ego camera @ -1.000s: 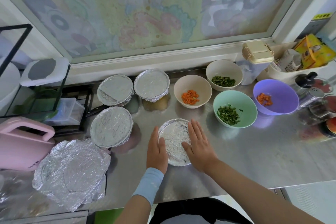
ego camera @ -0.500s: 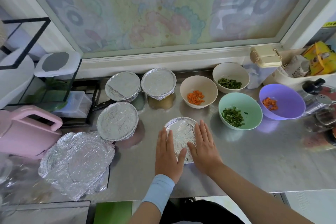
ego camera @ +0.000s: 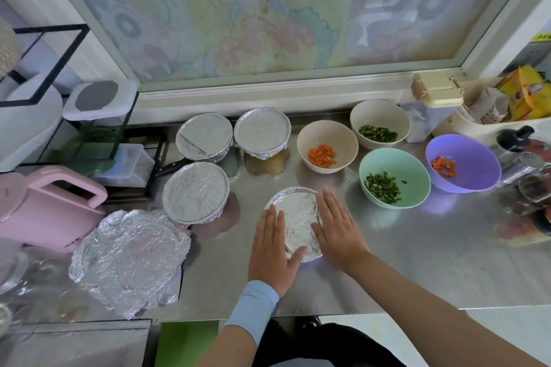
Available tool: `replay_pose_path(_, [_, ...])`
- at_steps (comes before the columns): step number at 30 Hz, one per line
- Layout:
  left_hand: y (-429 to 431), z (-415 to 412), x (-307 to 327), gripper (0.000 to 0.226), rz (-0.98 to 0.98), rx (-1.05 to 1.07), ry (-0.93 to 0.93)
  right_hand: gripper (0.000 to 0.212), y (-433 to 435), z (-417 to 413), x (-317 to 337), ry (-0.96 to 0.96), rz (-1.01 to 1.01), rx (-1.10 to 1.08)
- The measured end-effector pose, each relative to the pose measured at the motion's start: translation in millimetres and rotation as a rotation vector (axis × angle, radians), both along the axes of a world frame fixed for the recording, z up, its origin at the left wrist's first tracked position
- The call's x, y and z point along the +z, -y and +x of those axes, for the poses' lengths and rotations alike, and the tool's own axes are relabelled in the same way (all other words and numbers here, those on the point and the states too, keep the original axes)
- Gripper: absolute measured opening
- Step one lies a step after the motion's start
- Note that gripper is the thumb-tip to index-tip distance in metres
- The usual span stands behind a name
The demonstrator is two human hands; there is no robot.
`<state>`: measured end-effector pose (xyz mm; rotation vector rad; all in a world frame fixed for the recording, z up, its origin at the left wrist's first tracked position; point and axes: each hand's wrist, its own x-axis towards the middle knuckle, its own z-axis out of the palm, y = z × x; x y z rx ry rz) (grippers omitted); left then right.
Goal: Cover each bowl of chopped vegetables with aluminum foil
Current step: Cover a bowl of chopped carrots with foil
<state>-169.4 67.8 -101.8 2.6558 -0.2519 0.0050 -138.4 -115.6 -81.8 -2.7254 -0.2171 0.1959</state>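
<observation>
Three foil-covered bowls stand at the rear left of the counter. A fourth bowl sits front centre with its foil on, and my left hand and right hand lie flat on either side, fingers straight, pressing the foil down and gripping nothing. Four open bowls of carrot and greens at the right are left to cover, with spare foil sheets at the front left.

left hand: no longer cupped against the left side of the round foil-covered bowl | now lies flat beside it on the tabletop, fingers straight | thumb now reaches across the foil's near edge
</observation>
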Motion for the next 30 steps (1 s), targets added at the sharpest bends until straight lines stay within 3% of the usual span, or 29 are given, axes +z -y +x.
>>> replay_pose_path(5, [1, 3, -7, 0.098, 0.108, -0.030, -0.048, 0.082, 1, -3, -6, -0.055, -0.058, 0.055])
replay_pose_path(12, [-18, 18, 1, 0.091, 0.131, -0.066, 0.010, 0.080, -3, -9, 0, -0.071, -0.209, -0.046])
replay_pose_path(15, [-15, 14, 8, 0.078, -0.028, 0.052, 0.006, 0.070, -3, -11, 7, 0.001, -0.187, -0.146])
replay_pose_path(18, [5, 10, 18, 0.067, -0.361, 0.350, -0.090, 0.060, -3, -7, 11, 0.046, -0.127, -0.187])
replay_pose_path(22, [29, 19, 24, 0.066, -0.633, 0.528, -0.203, 0.068, -1, 8, 7, -0.102, 0.143, -0.132])
replay_pose_path(26, [31, 32, 19, 0.064, -0.644, 0.526, -0.222, 0.073, -11, 2, 1, -0.179, 0.315, -0.172])
replay_pose_path(30, [20, 46, 20, 0.061, -0.572, 0.425, -0.241, 0.073, -13, -10, -2, -0.146, 0.111, -0.224])
